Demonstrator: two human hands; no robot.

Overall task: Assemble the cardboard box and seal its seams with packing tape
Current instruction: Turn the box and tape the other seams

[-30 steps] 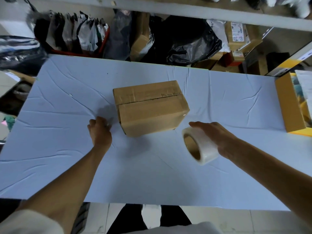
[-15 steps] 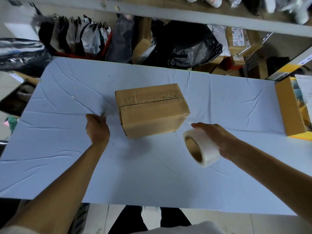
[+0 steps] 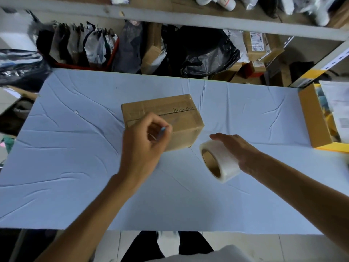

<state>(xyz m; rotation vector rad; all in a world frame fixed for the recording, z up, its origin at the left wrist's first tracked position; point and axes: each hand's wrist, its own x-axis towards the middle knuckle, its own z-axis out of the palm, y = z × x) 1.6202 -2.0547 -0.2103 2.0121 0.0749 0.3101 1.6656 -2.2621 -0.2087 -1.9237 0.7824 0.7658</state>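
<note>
Hovering over the box (image 3: 175,112), the left hand (image 3: 141,142) pinches a blue thing (image 3: 162,131) (unidentifiable). Beside the box, the right hand (image 3: 242,150) grips the tape roll (image 3: 221,161).

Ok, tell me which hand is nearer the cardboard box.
Left. The left hand, pinching a small blue thing, overlaps the near left corner of the cardboard box. The right hand holds the tape roll beside the box's near right corner, apart from it.

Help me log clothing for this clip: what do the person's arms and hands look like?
The left forearm and right forearm are bare, no sleeves in view. The left hand and right hand are ungloved; no watch, ring or bracelet shows.
</note>
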